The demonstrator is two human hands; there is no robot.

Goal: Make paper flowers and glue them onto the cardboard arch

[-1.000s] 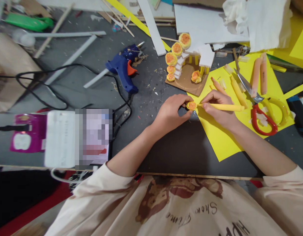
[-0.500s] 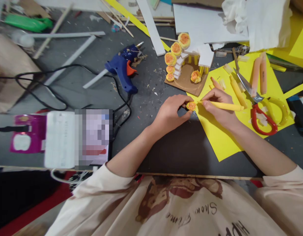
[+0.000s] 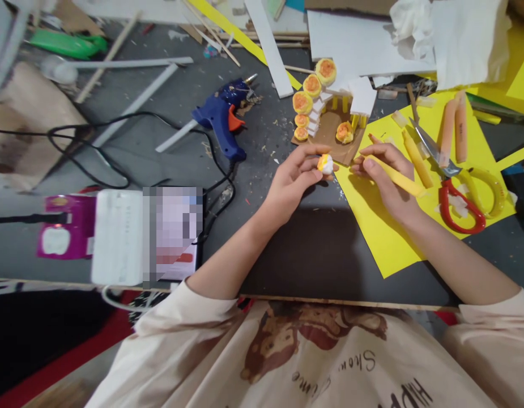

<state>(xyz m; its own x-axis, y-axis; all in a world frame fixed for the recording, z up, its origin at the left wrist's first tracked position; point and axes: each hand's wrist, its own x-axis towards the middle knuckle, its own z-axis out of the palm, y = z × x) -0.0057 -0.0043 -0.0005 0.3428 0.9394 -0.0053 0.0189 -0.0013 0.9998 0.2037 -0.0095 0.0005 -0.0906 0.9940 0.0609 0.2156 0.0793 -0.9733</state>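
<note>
My left hand [image 3: 298, 175] pinches a small foam piece [image 3: 325, 164], white on the side facing me and yellow-orange along its edge. In my right hand [image 3: 389, 175] is a yellow crayon-like stick [image 3: 395, 177], its tip hidden among the fingers and its thick end pointing right. Just beyond both hands stands a cardboard model [image 3: 329, 122] with white steps and several yellow-rimmed orange rounds. Beneath my right hand lies a yellow sheet [image 3: 380, 243].
Scissors [image 3: 461, 215] and orange sticks [image 3: 461, 127] lie on the yellow sheet. To the left are a blue glue gun [image 3: 221, 122] with its black cord, a phone [image 3: 177, 232] and a white box [image 3: 117, 238]. White board [image 3: 367, 45] and strips lie at the back.
The left hand has turned the foam piece from its orange face to its white side and lifted slightly. My right hand has drawn the yellow stick away to the right.
</note>
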